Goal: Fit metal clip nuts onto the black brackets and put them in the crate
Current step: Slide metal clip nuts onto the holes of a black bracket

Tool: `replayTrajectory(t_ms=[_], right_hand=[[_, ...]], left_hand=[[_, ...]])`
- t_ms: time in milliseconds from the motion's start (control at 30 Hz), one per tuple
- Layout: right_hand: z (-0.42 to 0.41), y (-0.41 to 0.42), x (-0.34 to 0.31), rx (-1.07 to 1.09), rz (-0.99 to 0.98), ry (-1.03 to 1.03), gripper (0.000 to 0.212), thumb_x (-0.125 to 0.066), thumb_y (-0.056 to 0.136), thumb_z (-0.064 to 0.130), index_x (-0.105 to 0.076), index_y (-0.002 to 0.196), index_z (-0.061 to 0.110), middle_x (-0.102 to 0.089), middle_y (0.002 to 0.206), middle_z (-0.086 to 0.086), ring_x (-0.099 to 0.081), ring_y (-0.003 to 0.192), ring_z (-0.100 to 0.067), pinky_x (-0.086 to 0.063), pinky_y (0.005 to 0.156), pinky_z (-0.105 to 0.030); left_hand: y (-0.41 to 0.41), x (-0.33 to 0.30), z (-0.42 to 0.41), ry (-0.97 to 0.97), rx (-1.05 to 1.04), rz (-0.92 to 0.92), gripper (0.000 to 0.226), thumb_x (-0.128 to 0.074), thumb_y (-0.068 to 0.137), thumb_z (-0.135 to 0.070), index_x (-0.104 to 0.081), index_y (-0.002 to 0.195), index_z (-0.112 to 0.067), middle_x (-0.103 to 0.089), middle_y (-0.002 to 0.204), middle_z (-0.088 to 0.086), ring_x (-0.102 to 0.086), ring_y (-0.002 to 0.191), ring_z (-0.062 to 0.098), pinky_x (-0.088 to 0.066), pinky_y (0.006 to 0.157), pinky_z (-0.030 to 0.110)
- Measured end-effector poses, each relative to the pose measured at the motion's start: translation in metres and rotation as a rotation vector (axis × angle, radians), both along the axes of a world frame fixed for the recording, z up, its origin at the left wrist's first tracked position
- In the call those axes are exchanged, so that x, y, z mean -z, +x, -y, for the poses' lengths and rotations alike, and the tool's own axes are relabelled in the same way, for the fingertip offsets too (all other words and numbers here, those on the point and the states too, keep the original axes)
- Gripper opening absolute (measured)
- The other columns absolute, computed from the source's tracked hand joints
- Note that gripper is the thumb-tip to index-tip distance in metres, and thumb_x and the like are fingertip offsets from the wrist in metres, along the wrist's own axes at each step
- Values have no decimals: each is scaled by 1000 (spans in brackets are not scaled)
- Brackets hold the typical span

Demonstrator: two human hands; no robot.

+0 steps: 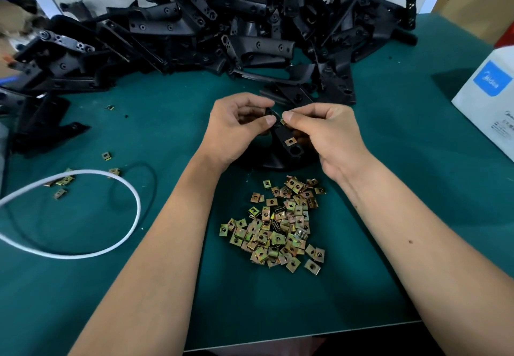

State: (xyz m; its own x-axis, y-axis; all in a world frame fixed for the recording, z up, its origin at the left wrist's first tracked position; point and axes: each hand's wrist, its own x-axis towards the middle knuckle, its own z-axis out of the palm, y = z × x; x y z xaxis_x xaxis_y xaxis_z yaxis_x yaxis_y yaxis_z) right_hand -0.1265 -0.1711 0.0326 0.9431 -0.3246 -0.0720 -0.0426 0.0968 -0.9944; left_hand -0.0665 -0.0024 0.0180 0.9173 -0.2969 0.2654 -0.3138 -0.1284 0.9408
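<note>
A black bracket [289,151] stands on the green mat between my hands. My left hand [236,124] grips its upper end with curled fingers. My right hand [322,130] pinches a brass-coloured clip nut [283,121] against the top of the bracket, mostly hidden by thumb and finger. One clip nut [290,141] sits fitted lower on the bracket. A heap of loose clip nuts [281,227] lies on the mat just in front of the bracket. A large pile of black brackets [208,32] fills the back of the table. No crate is in view.
A white cord [130,188] loops across the left of the mat beside a thin black loop [151,180]. A few stray clip nuts [65,180] lie near it. A white box [489,99] stands at the right edge. The table's front edge [306,336] runs below my forearms.
</note>
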Motion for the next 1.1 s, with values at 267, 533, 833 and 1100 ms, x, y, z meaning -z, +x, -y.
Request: replayTrajectory(t_ms=[267,533,833,1100], right_hand=[[2,1,0,17,0,-4,6,-84,82,7,-80,79,11,-78,80,-11,-74,73,-24,-64,78,-40],[5,-1,-3,7,21,-94,5,-85,81,9,-81,79,12,-78,77,-10,-74,69,-22,-63,73,-34],[12,3,-1,1,157,-279,7,-84,82,13,-80,79,17,-76,72,1,-65,62,-2,-48,59,-14],[10,6,5,66,282,-315,9,-83,83,15,-79,79,23,-76,73,5,-70,68,-6,-51,62,-19]], left_hand=[[-1,-1,3,-20,-25,2,24,-81,85,-6,-75,108,-12,-73,97,9,-70,95,21,-58,93,54],[-2,0,4,-20,-9,20,25,-82,83,-8,-75,108,-12,-74,95,4,-71,95,21,-59,91,53],[-5,-3,11,-102,-4,27,29,-81,85,-2,-74,112,-9,-71,90,3,-71,78,11,-61,67,28],[-6,-3,17,-182,-47,47,30,-82,83,-2,-75,109,-14,-68,99,19,-69,83,19,-62,68,32]])
